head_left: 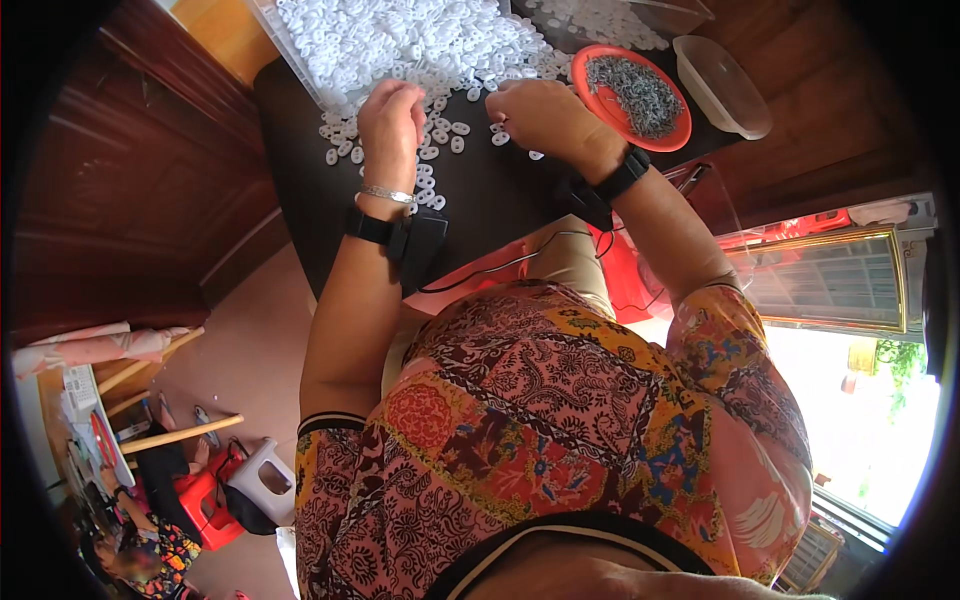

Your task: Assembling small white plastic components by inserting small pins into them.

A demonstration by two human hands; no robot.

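Observation:
A heap of small white oval plastic pieces (pixel 420 45), each with two holes, fills a clear tray and spills onto the dark table (pixel 490 225). My left hand (pixel 392 118) rests at the near edge of the heap, fingers curled; what they hold, if anything, is hidden. Several loose ovals (pixel 440 130) lie beside it. To the right, my right hand (pixel 548 115) is closed with its back up, fingertips out of sight, and a few ovals (pixel 499 135) lie next to it. Just beyond that hand stands an orange-red plate (pixel 590 105) holding many small grey metal screws (pixel 645 95).
A clear plastic tub (pixel 725 88) stands right of the plate. Black bands with boxes circle both my wrists, and a cable (pixel 480 268) runs between them near the table's front edge. At lower left are a red stool (pixel 205 505), a grey stool (pixel 265 475) and another person (pixel 160 545).

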